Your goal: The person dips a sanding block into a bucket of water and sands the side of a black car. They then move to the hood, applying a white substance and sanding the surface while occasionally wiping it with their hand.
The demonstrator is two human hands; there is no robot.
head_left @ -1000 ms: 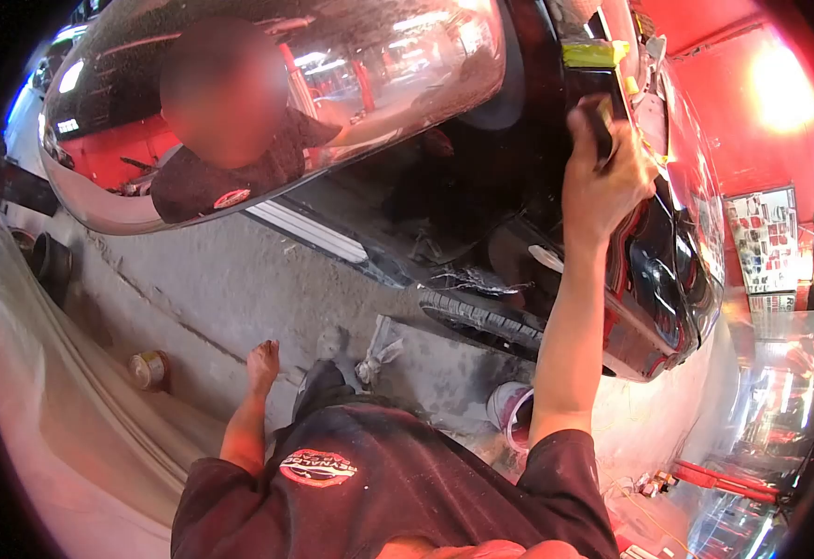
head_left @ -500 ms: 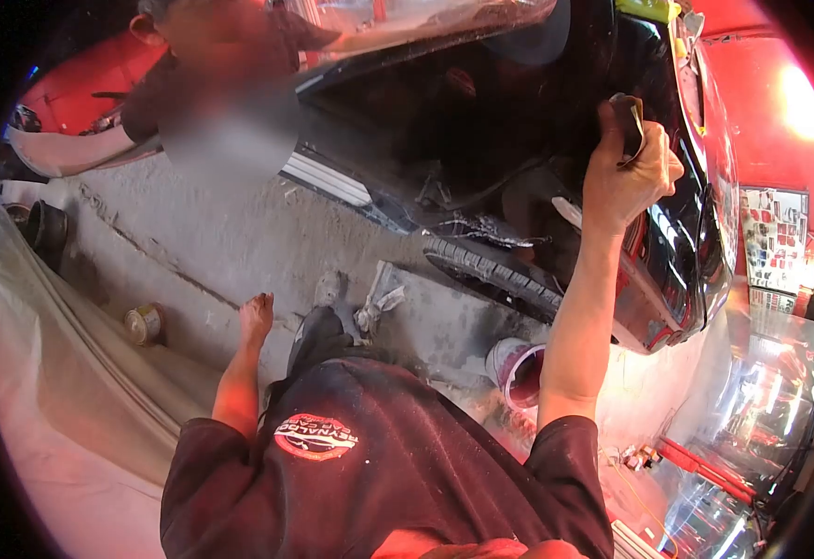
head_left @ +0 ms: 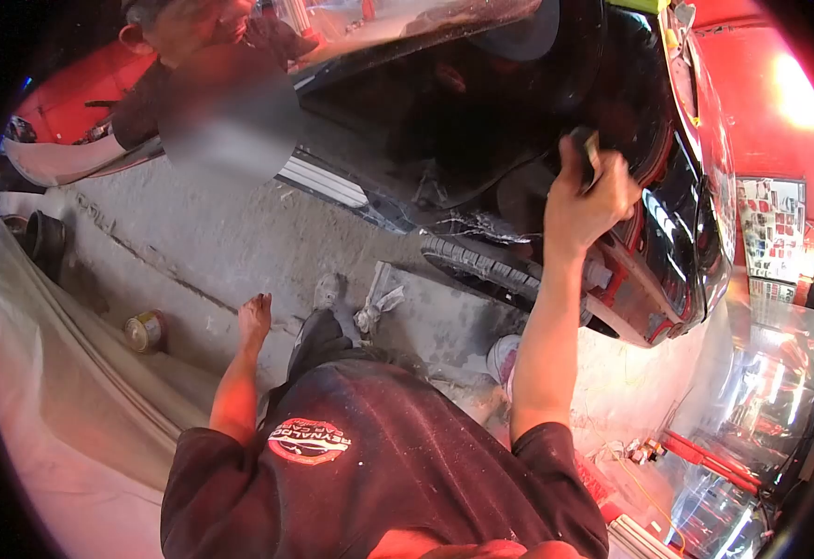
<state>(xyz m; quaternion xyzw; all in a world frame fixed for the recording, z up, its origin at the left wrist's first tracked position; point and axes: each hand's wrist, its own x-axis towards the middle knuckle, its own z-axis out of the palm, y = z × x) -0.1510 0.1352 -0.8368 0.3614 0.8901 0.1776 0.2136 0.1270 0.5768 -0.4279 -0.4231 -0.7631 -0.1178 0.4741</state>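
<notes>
In my right hand [head_left: 593,200] is a small piece of dark folded sandpaper [head_left: 588,156] with a paler edge, pinched between thumb and fingers. That hand is over the glossy black car body [head_left: 481,112], close to the front wheel arch. Below it are the tyre [head_left: 481,267] and a cracked, scuffed lower edge [head_left: 477,226]. My left hand [head_left: 255,317] hangs low at my side above the concrete floor, its fingers curled in with nothing showing in them.
Another person [head_left: 136,112] leans by the car at upper left. A pail [head_left: 502,359] stands partly behind my right arm. On the floor lie a can [head_left: 144,331] and a crumpled plastic bag [head_left: 381,307]. A draped sheet [head_left: 62,345] runs along the left.
My right hand has moved down and left across the car body with the sandpaper. My arm now covers more of the pail. The left hand has hardly moved.
</notes>
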